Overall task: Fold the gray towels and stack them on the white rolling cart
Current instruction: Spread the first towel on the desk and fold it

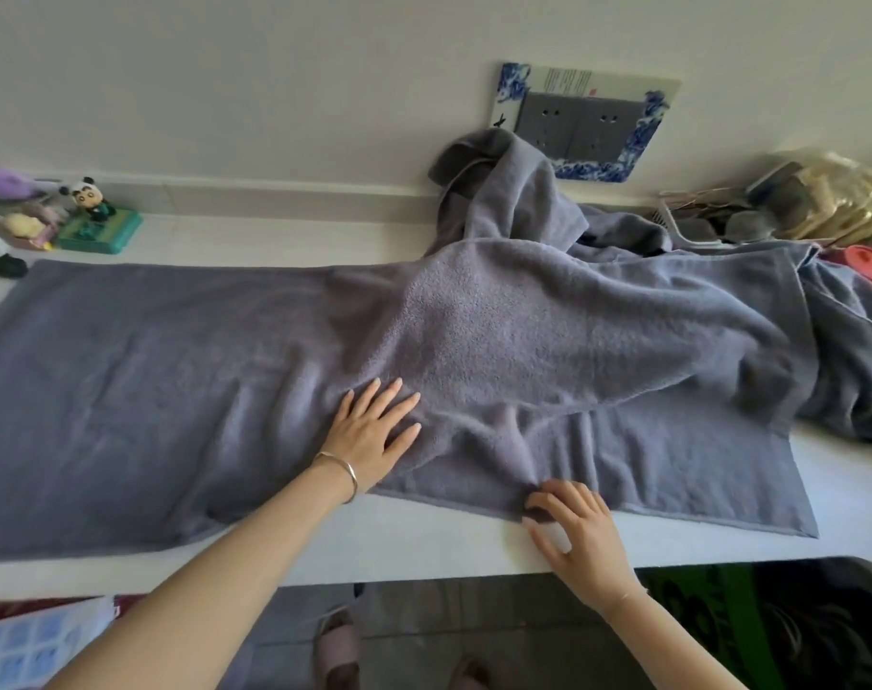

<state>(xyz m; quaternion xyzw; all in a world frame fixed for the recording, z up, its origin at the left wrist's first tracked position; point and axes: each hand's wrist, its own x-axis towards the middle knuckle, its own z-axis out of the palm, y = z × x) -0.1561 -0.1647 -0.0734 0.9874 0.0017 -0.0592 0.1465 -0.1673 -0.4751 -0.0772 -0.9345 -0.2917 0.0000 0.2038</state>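
Note:
A large gray towel (175, 381) lies spread across the white table (424, 545); its right half bulges over a heap underneath. My left hand (369, 435) lies flat on the towel near its middle, fingers straight and spread, a bangle on the wrist. My right hand (573, 530) is at the towel's near hem, where its fingertips pinch a fold of the edge. More gray towels (518, 201) are heaped crumpled at the back and right of the table. The white rolling cart is not in view.
A panda figurine on a green box (97, 221) and small toys stand at the back left. A wall socket plate (583, 122) sits behind the heap. Bags and clutter (822, 201) and a red lid (867, 266) crowd the back right. Slippers (336, 649) show under the table.

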